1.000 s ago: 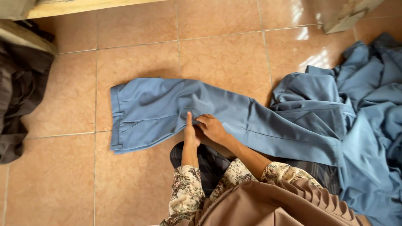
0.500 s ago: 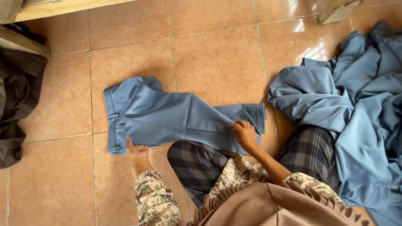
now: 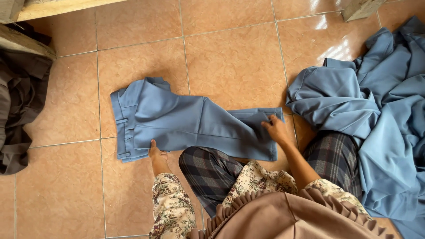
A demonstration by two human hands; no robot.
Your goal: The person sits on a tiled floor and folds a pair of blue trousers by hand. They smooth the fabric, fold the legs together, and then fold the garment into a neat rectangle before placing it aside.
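A pair of blue trousers (image 3: 186, 121) lies flat on the tiled floor, legs folded back on themselves, waistband to the left. My left hand (image 3: 156, 152) rests on the near edge of the trousers close to the waistband. My right hand (image 3: 275, 129) presses on the folded leg end at the right, fingers on the cloth. Both arms wear floral sleeves.
A heap of blue garments (image 3: 376, 110) fills the right side. Dark brown cloth (image 3: 17, 110) lies at the left under a wooden ledge (image 3: 48, 9). My legs in dark plaid trousers (image 3: 212, 168) are folded just below the garment. Bare tiles (image 3: 234, 57) lie beyond.
The trouser legs, stretched out to the right a second ago, have been folded back over. My hands moved apart from the middle to the two ends.
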